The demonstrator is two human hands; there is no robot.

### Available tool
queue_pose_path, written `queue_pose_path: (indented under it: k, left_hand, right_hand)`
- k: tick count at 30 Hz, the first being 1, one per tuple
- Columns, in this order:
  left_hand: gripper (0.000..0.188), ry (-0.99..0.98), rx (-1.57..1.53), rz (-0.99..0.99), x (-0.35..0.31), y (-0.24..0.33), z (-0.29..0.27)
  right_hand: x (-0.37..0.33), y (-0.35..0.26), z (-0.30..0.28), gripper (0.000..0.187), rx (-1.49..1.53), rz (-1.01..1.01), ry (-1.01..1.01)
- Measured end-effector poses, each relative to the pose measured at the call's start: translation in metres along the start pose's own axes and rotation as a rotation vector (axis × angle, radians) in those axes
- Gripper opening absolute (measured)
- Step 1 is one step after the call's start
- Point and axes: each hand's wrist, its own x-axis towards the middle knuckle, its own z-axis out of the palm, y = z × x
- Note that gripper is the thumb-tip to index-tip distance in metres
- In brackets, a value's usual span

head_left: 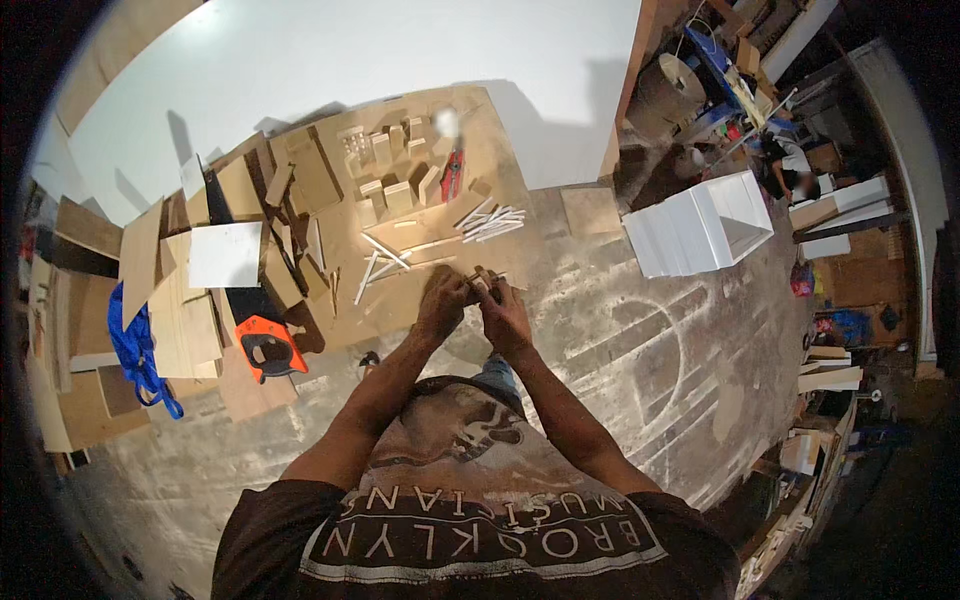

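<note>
Small wooden piece (pixel 483 281) sits at the meeting point of both hands, at the near edge of the tan board (pixel 497 140). Right hand (pixel 505 314) has it pinched, fingertips closed around it. Left hand (pixel 445 300) is curled, fingers bent in against the same spot (contact hidden, so cannot tell whether it grips or only steadies). Key relation: piece lies just right of the left fingertips and at the tips of the right, so the right hand is nearer. Long axis looks slanted, far end leaning left, but it's too small to be sure.

Outward: pile of white sticks (pixel 493 222) straight beyond the hands, near, slightly right. Loose white sticks (pixel 381 252) beyond and left, some crossing. Farther off, small wooden blocks (pixel 398 194) stand in rows (some look upright), with a red hand tool (pixel 453 177) just right of them.

Left side: handsaw (pixel 262 330), orange handle toward the person, blade partly under a white panel (pixel 225 255); blue strap (pixel 138 345) past that. Well apart on the right, white open box (pixel 672 232) on the floor, a co-worker (pixel 792 160) beyond it.
</note>
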Motion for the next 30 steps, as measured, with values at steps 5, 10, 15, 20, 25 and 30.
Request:
queue_pose_path:
  k: [5,10,15,20,25,30]
  left_hand:
    - [0.013,0.099,-0.051,-0.072,0.007,0.017,-0.012]
    - [0.016,0.016,-0.004,-0.044,0.008,0.018,-0.017]
    - [0.018,-0.018,0.028,-0.082,0.004,0.021,-0.023]
    - [0.019,-0.047,0.026,-0.084,0.009,0.026,-0.027]
    - [0.02,0.006,-0.004,-0.04,0.004,0.02,-0.023]
    - [0.02,0.175,-0.131,0.028,0.01,0.035,-0.034]
  right_hand:
    - [0.013,0.024,-0.03,0.054,-0.098,0.171,0.03]
    - [-0.009,0.022,-0.006,0.049,-0.155,0.223,-0.005]
    - [0.013,0.012,-0.028,0.045,0.027,0.38,-0.109]
    - [0.011,0.013,-0.016,0.045,0.064,0.516,0.001]
    - [0.009,0.021,-0.011,0.054,0.065,0.3,0.053]
    - [0.005,0.01,0.007,0.065,0.015,0.014,-0.086]
